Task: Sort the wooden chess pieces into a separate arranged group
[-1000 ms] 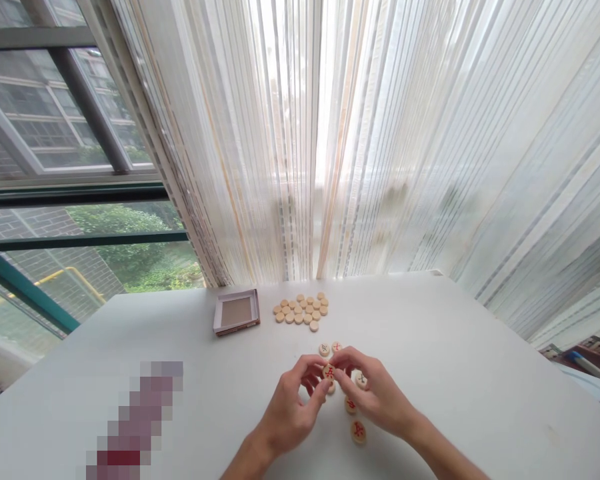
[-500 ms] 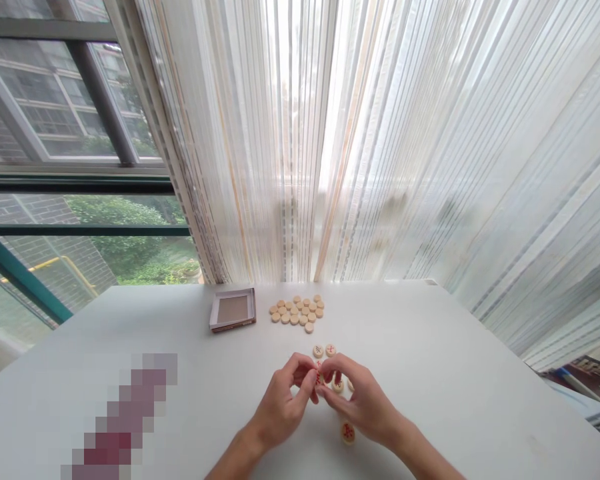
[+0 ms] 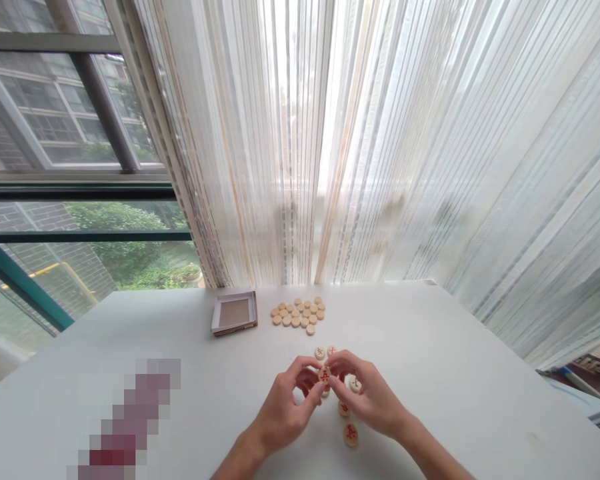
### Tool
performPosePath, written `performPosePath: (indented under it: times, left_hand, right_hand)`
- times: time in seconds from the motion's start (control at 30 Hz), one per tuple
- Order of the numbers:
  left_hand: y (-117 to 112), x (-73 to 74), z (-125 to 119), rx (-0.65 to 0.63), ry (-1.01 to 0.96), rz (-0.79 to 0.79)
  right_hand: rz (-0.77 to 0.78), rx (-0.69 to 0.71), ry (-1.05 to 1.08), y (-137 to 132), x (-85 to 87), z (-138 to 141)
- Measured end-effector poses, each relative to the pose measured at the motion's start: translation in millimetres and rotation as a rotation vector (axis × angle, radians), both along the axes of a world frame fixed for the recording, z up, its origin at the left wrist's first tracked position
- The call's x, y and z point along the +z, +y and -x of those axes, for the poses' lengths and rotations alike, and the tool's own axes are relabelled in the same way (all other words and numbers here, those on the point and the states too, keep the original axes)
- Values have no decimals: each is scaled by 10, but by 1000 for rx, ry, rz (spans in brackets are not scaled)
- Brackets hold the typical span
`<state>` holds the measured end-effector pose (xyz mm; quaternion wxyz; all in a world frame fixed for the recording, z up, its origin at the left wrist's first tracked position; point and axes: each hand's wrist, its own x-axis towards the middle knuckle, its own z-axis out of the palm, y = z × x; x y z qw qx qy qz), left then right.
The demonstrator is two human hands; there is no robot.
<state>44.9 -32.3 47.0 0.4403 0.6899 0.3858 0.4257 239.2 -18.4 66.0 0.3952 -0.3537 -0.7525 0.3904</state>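
Note:
A round wooden Chinese chess piece with a red character point(image 3: 325, 376) is pinched between my left hand point(image 3: 291, 403) and my right hand point(image 3: 367, 400), its marked face toward me. Thumbs and fingertips of both hands touch its rim. Just below it, partly hidden, another piece point(image 3: 325, 393) shows. Beyond my fingers lie a black-marked piece point(image 3: 320, 353) and a red-marked piece point(image 3: 332, 351). Beside my right hand are a dark-marked piece point(image 3: 355, 383), partly covered, and a red-marked piece point(image 3: 344, 408). Nearer me rests one more red-marked piece point(image 3: 350, 435).
On the white table point(image 3: 445, 400), several blank-faced pieces point(image 3: 299, 313) form a cluster farther back. Left of them sits an open shallow box point(image 3: 234, 312). A pixelated area covers the left side. Striped curtains point(image 3: 300, 147) and a window point(image 3: 80, 113) border the far edge.
The piece between my hands has turned, and its red character now faces me plainly. My fingers have shifted around it, uncovering more of the pieces near my right hand.

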Motion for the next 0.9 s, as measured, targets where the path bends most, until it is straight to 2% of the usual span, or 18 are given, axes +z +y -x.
performPosePath:
  times: [0.33,0.63,0.9]
  left_hand:
    - [-23,-42,-17,-15,84,-106]
    - [11,-66,10,4,49,-39]
    - [40,-105,-12,43,28,0]
  right_hand:
    - [18,-70,-38,-1,-67,33]
    - [-46,1,-58,-4,-32,-8]
    - [-106,0,-108,-19,-50,24]
